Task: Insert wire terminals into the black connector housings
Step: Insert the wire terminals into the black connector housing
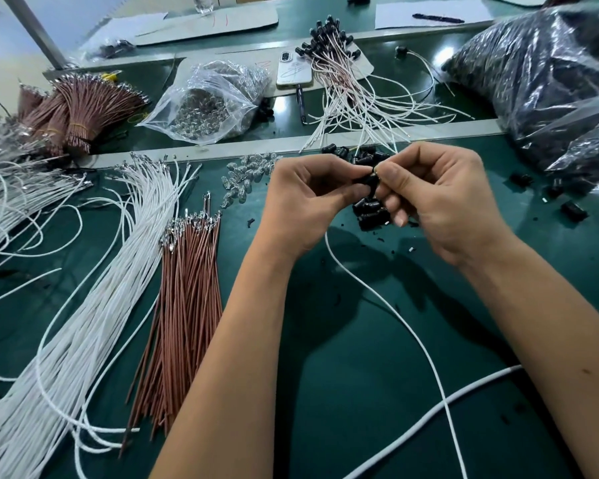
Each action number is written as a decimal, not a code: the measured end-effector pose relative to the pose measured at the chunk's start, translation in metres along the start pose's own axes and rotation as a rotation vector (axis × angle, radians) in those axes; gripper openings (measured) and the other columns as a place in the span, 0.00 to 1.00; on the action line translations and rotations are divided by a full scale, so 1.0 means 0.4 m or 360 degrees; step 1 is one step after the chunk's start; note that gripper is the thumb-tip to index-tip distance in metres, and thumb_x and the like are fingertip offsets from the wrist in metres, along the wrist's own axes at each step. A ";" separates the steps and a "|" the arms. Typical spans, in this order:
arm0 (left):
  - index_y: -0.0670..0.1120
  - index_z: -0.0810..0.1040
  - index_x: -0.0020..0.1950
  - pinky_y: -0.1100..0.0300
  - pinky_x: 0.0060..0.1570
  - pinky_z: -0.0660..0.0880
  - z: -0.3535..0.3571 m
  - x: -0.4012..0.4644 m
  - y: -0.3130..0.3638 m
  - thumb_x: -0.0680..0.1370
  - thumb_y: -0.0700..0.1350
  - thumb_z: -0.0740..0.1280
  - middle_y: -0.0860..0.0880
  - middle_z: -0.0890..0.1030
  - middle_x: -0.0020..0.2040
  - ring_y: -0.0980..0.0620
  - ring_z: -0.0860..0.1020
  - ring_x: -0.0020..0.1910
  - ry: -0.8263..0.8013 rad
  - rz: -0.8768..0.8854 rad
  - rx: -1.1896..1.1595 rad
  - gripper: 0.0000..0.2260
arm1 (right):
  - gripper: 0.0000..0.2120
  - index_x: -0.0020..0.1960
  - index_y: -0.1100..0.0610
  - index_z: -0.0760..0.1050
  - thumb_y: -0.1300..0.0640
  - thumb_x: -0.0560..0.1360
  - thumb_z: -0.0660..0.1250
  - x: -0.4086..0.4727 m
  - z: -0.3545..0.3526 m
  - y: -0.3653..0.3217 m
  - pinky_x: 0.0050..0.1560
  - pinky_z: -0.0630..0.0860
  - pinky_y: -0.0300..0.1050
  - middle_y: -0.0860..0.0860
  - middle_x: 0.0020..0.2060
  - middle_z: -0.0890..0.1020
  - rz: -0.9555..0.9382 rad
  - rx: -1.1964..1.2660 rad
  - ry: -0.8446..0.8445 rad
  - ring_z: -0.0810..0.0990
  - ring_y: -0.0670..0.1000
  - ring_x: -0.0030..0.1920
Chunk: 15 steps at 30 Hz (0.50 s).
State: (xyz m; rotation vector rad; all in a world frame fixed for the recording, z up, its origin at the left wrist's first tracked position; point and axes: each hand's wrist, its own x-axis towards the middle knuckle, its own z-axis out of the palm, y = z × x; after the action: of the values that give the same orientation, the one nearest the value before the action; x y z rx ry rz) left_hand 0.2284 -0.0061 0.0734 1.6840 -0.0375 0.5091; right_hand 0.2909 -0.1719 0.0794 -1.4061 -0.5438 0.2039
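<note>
Both hands pinch one black housing between them, left grip and right grip curled closed on it, a white wire trailing near.

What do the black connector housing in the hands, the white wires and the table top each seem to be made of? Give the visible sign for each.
Black connector housing: probably moulded plastic, dark with a slight sheen.
White wires: matte flexible insulation, likely plastic, with shiny metal terminals at the tips.
Table top: a dull green mat, perhaps rubber or vinyl; smooth, hardly reflective.
</note>
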 end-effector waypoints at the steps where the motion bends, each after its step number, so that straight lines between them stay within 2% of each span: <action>1: 0.37 0.85 0.52 0.46 0.55 0.82 0.000 0.000 -0.001 0.70 0.29 0.76 0.37 0.86 0.45 0.44 0.85 0.45 0.0002 0.0026 0.0042 0.11 | 0.06 0.43 0.61 0.79 0.66 0.79 0.71 -0.001 0.003 0.002 0.25 0.74 0.38 0.52 0.29 0.82 -0.0005 -0.0041 0.0012 0.78 0.47 0.26; 6: 0.35 0.85 0.50 0.45 0.52 0.83 0.004 -0.002 -0.005 0.70 0.30 0.77 0.38 0.86 0.43 0.37 0.85 0.45 0.0058 0.0054 0.0079 0.10 | 0.06 0.43 0.62 0.79 0.67 0.79 0.72 -0.004 0.015 0.010 0.24 0.75 0.39 0.53 0.29 0.82 -0.0126 -0.0150 0.0053 0.78 0.49 0.25; 11: 0.38 0.84 0.52 0.50 0.52 0.83 0.003 -0.001 -0.003 0.69 0.27 0.76 0.37 0.86 0.44 0.46 0.84 0.43 0.0030 0.0017 0.0000 0.14 | 0.06 0.42 0.62 0.79 0.66 0.78 0.72 -0.003 0.005 0.004 0.24 0.74 0.38 0.54 0.29 0.82 -0.0042 -0.0025 -0.0028 0.78 0.48 0.26; 15: 0.35 0.83 0.54 0.54 0.50 0.82 0.008 -0.001 -0.001 0.70 0.26 0.74 0.39 0.85 0.42 0.47 0.83 0.42 0.0060 -0.0065 -0.0154 0.14 | 0.05 0.43 0.61 0.81 0.64 0.78 0.72 -0.003 0.009 0.002 0.25 0.74 0.38 0.55 0.31 0.83 0.0034 0.0147 0.0011 0.77 0.49 0.27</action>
State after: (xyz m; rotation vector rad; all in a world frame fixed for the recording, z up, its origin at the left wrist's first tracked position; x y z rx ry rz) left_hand 0.2292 -0.0093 0.0726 1.5774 -0.0005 0.5006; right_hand 0.2882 -0.1691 0.0786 -1.3231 -0.5076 0.2384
